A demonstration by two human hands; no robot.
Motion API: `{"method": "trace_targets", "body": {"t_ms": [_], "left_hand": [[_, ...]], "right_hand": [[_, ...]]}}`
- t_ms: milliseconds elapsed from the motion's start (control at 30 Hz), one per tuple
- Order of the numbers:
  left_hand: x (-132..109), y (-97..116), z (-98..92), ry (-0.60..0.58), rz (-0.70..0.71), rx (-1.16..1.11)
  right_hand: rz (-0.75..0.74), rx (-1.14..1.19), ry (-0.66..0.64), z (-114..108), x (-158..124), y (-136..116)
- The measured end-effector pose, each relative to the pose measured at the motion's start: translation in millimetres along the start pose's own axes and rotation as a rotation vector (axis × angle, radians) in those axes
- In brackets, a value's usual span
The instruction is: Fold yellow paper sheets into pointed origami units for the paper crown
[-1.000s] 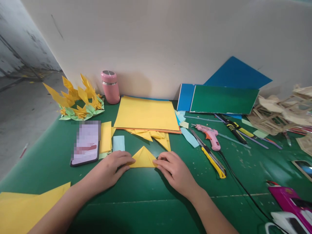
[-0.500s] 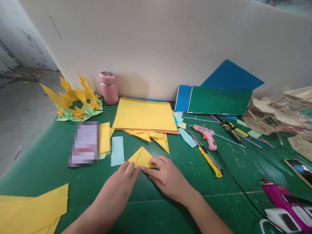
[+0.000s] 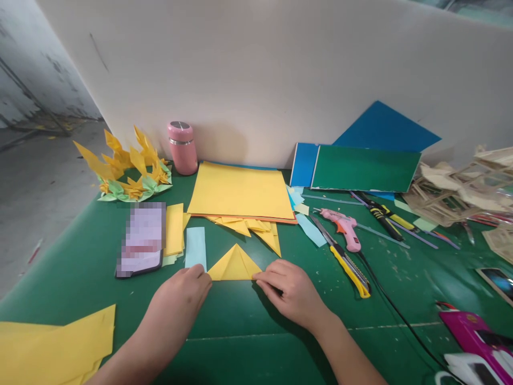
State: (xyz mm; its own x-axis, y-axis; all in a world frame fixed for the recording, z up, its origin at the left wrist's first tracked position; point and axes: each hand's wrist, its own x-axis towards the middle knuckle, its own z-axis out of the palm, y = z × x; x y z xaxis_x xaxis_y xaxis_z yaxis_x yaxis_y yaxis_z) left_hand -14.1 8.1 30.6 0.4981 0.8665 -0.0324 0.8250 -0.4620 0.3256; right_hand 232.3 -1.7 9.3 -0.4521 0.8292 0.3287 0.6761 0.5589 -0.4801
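A yellow paper folded into a triangle (image 3: 236, 264) lies on the green table, its point away from me and crease lines running down from the tip. My left hand (image 3: 182, 294) pinches its left corner. At the right corner, my right hand (image 3: 286, 289) pinches the paper between thumb and fingers. Just behind my left hand lies a light blue paper strip (image 3: 195, 247). Beyond the triangle, several folded yellow pieces (image 3: 256, 227) stick out from under a stack of yellow sheets (image 3: 242, 190).
A phone (image 3: 144, 235) and yellow slips (image 3: 173, 230) lie left; more yellow paper (image 3: 56, 345) is front left. A paper crown (image 3: 132, 174) and pink flask (image 3: 183, 149) stand behind. Rightward are a yellow utility knife (image 3: 348, 267) with blade out and a corded pink glue gun (image 3: 344, 227).
My hands have moved apart, from near the middle of the triangle's lower edge out to its two corners. More of the folded paper now shows. The view has shifted slightly.
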Motion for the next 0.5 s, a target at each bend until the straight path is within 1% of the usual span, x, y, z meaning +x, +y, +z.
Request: {"method": "trace_targets", "body": {"t_ms": [100,200,267,367,433,500], "left_hand": [[-1,0,2.5,0.031,0.022,0.009],[3,1,5.6,0.091,0.070,0.097],[9,2,7.6,0.133,0.050,0.164],[19,3,10.7,0.114,0.027,0.217],[24,3,13.5,0.105,0.034,0.214],[27,3,16.9,0.140,0.053,0.172]], "right_hand": [[0.051,0.024,0.042,2,-1,2],[0.172,0.040,0.081,8,2,1],[0.242,0.000,0.051,13,6,-2],[0.295,-0.076,-0.014,19,15,-7],[0.335,-0.081,-0.043,20,20,-9],[0.368,-0.048,-0.044,19,24,-10]]}}
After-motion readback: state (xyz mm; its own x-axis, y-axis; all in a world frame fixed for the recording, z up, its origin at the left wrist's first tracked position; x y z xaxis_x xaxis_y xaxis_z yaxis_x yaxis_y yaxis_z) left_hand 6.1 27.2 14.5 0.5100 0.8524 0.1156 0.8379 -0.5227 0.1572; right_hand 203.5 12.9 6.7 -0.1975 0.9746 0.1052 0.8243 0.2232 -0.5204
